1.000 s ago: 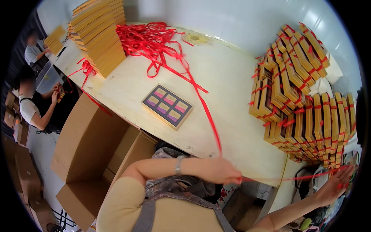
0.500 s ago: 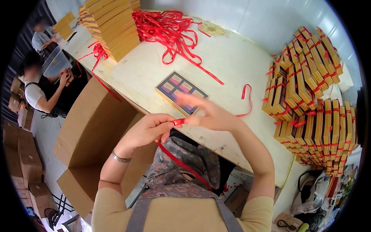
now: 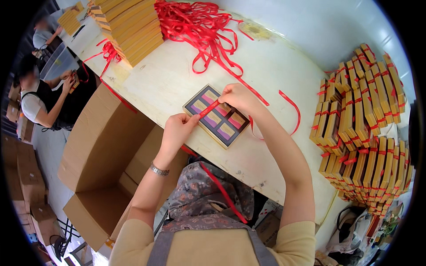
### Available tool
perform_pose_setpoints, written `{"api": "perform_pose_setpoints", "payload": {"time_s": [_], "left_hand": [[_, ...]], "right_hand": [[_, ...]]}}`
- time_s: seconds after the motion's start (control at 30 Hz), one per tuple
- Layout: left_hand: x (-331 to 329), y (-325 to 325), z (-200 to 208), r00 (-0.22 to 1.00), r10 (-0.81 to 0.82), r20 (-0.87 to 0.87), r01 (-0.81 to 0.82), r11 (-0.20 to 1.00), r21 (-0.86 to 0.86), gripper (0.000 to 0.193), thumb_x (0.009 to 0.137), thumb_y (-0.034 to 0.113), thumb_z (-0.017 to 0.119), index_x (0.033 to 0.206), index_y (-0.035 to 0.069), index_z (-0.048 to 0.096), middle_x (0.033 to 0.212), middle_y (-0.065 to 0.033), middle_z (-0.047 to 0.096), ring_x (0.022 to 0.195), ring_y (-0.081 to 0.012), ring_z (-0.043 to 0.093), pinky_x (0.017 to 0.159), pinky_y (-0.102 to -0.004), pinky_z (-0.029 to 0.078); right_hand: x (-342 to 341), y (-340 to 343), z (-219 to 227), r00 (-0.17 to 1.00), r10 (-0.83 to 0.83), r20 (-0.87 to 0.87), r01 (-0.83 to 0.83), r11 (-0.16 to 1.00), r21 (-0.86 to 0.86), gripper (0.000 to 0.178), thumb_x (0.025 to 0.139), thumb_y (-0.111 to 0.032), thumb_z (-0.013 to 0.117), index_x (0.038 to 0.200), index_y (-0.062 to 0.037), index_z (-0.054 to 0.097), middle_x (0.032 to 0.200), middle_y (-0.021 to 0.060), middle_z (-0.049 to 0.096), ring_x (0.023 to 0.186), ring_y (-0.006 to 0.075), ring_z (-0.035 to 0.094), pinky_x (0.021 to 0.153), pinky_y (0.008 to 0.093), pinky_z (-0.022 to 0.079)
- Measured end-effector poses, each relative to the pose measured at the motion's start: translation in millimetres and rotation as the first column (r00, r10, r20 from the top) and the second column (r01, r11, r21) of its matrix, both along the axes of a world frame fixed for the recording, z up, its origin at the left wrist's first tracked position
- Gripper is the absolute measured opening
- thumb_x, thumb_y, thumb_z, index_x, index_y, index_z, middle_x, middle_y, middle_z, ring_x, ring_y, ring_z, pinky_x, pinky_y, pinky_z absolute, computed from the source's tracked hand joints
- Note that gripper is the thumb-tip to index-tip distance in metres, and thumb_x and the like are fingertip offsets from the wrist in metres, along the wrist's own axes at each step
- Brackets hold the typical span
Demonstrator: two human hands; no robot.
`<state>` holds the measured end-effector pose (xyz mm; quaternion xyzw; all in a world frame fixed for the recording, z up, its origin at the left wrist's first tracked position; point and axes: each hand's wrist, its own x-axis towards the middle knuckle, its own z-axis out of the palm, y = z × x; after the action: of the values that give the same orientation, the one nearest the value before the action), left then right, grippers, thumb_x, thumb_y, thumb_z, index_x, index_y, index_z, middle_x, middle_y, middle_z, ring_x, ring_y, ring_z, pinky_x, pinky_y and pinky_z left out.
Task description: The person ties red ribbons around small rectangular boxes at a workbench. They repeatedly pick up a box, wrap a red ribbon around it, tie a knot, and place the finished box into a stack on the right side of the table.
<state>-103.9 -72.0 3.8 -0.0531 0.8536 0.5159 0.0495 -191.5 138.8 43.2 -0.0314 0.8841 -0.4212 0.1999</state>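
A red ribbon [image 3: 209, 109] is stretched slantwise over a flat gift box [image 3: 230, 140] on the table. The box has a gold edge and a dark top with several pink, purple and cream squares. My left hand [image 3: 179, 128] pinches the ribbon over the box's left side; my right hand [image 3: 239, 97] pinches it farther up, near the far edge. One tail of ribbon hangs below my left hand, over the table edge and across my patterned apron [image 3: 195, 188]. Another loose length lies on the table under my right forearm.
A tangle of red ribbons [image 3: 199, 31] lies at the back beside a tall stack of gold boxes [image 3: 133, 31]. Ribbon-tied boxes [image 3: 355, 106] are piled at the right. An open cardboard box [image 3: 95, 146] stands left of the table. Farther left, a person [image 3: 42, 99] holds a small box.
Both hands have moved up and away from my lap to above the gift box. The ribbon between them is now stretched across it, and my right hand has closed on the ribbon.
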Motion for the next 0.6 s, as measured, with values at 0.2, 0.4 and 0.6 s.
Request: {"api": "perform_pose_setpoints", "payload": {"time_s": [0.2,0.4,0.6], "left_hand": [[46.9,-19.2,25.1,0.889,-0.128,0.440,0.145,0.989,-0.005,0.048,0.086,0.044,0.066,0.070,-0.001,0.068,0.060,-0.0070,0.065,0.052,-0.0098,0.057,0.049,-0.0265,0.045],[165.5,-35.3,-26.7,0.889,-0.324,0.324,0.121,0.848,0.516,0.019,0.085,0.017,0.071,0.087,-0.001,0.067,0.069,-0.0015,0.063,0.057,-0.0053,0.055,0.049,-0.0211,0.042],[165.6,-40.4,12.0,0.452,-0.847,-0.281,0.892,0.436,0.121,0.035,0.062,0.024,0.084,0.090,0.010,0.068,0.068,-0.0042,0.063,0.057,-0.0210,0.061,0.051,-0.0284,0.047]], "right_hand": [[78.4,4.9,-21.6,1.000,-0.026,0.002,0.026,0.988,-0.149,0.015,0.080,-0.015,0.067,0.078,-0.0026,0.058,0.072,0.0025,0.059,0.068,0.0092,0.054,0.062,0.0265,0.044],[231.5,29.1,-43.4,0.996,-0.021,0.087,0.061,0.876,-0.478,0.010,0.085,-0.008,0.070,0.083,-0.0019,0.063,0.082,0.0010,0.062,0.077,0.0079,0.057,0.068,0.0242,0.047],[315.4,80.0,-10.6,0.961,0.173,-0.217,-0.229,0.935,-0.270,0.012,0.080,-0.012,0.074,0.089,-0.0065,0.068,0.090,0.0039,0.066,0.088,0.0190,0.062,0.078,0.0330,0.047]]}}
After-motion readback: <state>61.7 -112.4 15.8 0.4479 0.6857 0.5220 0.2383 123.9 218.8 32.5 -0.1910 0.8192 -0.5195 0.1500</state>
